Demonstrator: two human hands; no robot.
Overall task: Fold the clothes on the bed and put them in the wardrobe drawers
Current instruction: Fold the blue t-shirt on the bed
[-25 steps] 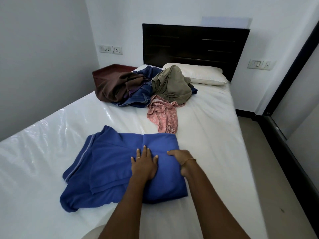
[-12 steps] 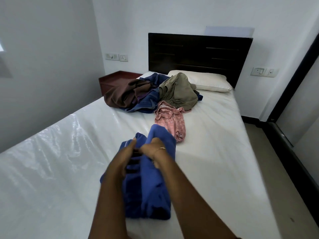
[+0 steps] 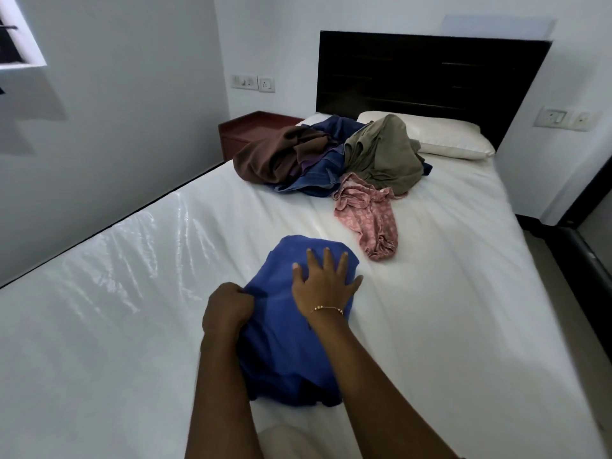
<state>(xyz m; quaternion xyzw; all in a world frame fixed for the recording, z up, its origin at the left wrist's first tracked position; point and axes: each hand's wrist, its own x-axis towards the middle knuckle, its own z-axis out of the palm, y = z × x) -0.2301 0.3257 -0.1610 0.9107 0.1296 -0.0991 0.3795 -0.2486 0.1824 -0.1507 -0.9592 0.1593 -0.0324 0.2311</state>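
Both hands are on the blue garment (image 3: 281, 329), which now lies on the white bed (image 3: 447, 293) as a narrow folded bundle. Half a second ago they held it bunched and lifted off the sheet; a second ago it was spread wide and flat beneath two open palms. The right hand (image 3: 326, 281) lies flat on the top of the bundle with fingers spread straight, pressing the cloth down; a thin bracelet (image 3: 328, 308) circles its wrist. The left hand (image 3: 228, 308) is curled into a fist at the bundle's left edge, gripping a fold of the blue fabric.

Farther up the bed, well apart from the bundle, the pink patterned garment (image 3: 367, 223) lies crumpled. Behind it sits the unfolded heap: a brown garment (image 3: 275, 154) on the left, denim-blue clothing (image 3: 318, 180) in the middle and an olive garment (image 3: 384, 154) on the right, the latter lying against the pillow (image 3: 453, 140) by the dark headboard (image 3: 427, 71). These have kept their places across all three moments.
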